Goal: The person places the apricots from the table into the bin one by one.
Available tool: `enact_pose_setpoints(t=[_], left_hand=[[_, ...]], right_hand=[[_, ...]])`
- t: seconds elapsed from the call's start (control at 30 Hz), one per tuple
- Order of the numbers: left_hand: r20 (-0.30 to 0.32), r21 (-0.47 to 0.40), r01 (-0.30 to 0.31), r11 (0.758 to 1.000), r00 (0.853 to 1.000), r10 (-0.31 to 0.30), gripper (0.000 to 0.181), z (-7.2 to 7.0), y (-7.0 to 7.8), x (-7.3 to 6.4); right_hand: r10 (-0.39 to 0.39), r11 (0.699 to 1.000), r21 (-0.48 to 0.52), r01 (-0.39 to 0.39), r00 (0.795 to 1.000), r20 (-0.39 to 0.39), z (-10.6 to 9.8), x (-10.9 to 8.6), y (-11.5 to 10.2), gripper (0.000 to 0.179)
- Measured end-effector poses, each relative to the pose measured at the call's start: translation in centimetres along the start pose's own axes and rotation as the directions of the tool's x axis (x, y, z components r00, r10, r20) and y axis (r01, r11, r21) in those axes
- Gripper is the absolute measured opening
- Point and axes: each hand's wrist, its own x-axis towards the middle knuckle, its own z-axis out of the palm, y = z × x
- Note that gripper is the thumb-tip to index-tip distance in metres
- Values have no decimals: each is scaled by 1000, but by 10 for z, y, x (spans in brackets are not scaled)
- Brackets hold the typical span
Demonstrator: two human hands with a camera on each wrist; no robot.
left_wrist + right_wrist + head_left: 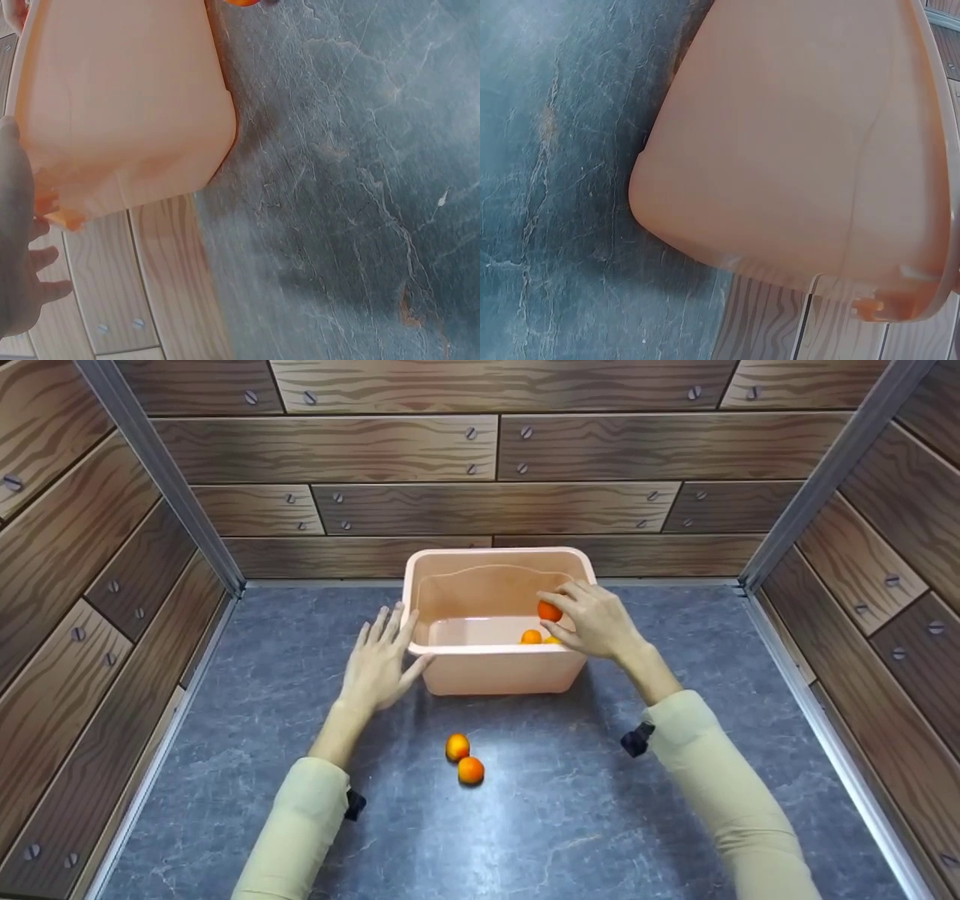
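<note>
A pale pink plastic bin (pixel 491 671) stands on the floor against the back wall. My right hand (pixel 596 619) reaches over its right side, pinching a red-orange mandarin (pixel 550 610) between thumb and fingers above the inside. Below it, an orange mandarin (pixel 531 637) and a yellowish piece (pixel 553 640) lie in the bin, partly hidden by the front rim. My left hand (pixel 375 664) rests at the bin's left rim, fingers straight and spread. The left wrist view shows this hand (pixel 19 247) beside the bin's wall (pixel 127 97). The bin (pixel 780 150) fills most of the right wrist view.
Two more mandarins, an upper one (pixel 457 747) and a lower one (pixel 470 770), lie touching on the grey marbled surface (pixel 555 825) in front of the bin. Wood-patterned walls (pixel 420 510) with metal edge strips enclose the back and both sides.
</note>
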Motion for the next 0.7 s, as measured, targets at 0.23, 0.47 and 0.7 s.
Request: enact_pose_setpoints(t=[0.23,0.47,0.7], left_hand=[[-9,2,-3,1000,1000,3,81,-1,0,-1],[-5,3,-5,1000,1000,5,81,-1,1,1],[4,5,-1,1000,1000,1,82,-1,-1,0]], right_hand=[[49,999,0,-49,998,49,0,0,0,43],[27,1000,-3,-27,999,28,-3,-1,-1,45],[-47,999,-12,46,999,-21,-6,-6,-6,48]])
